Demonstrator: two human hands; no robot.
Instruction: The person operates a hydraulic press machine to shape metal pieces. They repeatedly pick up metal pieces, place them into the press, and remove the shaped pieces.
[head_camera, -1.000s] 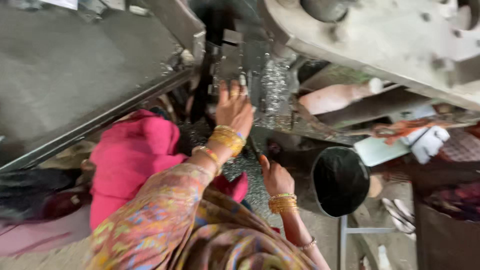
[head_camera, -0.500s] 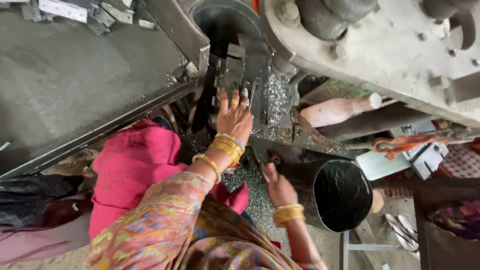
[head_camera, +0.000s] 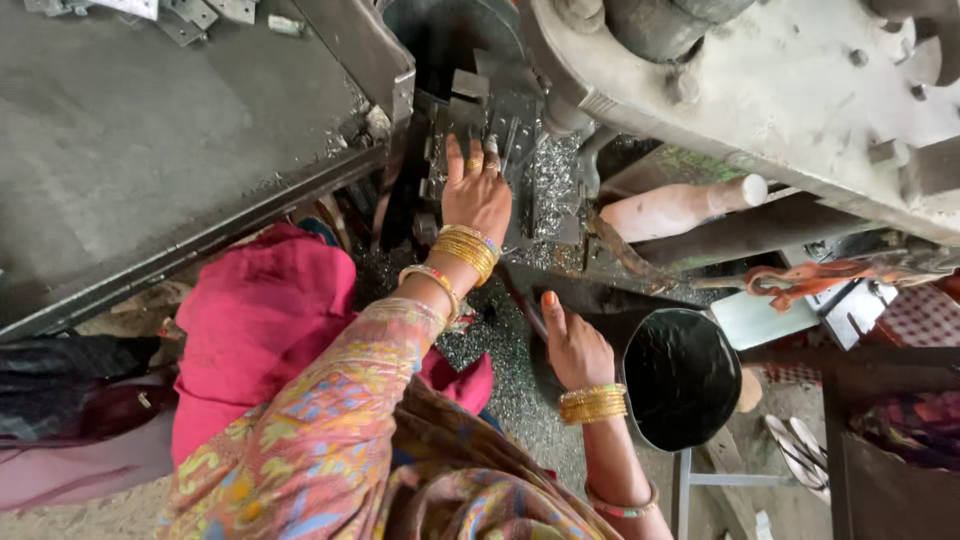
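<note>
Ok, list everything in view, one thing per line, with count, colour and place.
machine body: one, pale grey metal, top right
flat metal table: one, dark grey, top left
small metal plates: several, silver, top left edge of the table
metal shavings: many, silver, heaped between the hands
round container: one, black, right of centre
handle: one, pinkish, under the machine body
pink cloth: one, on the lap, left
sandals: a pair, pale, lower right floor
bangles: several, gold, both wrists
left hand: flat on the dark machine part, top centre
right hand: resting beside the round container
</note>
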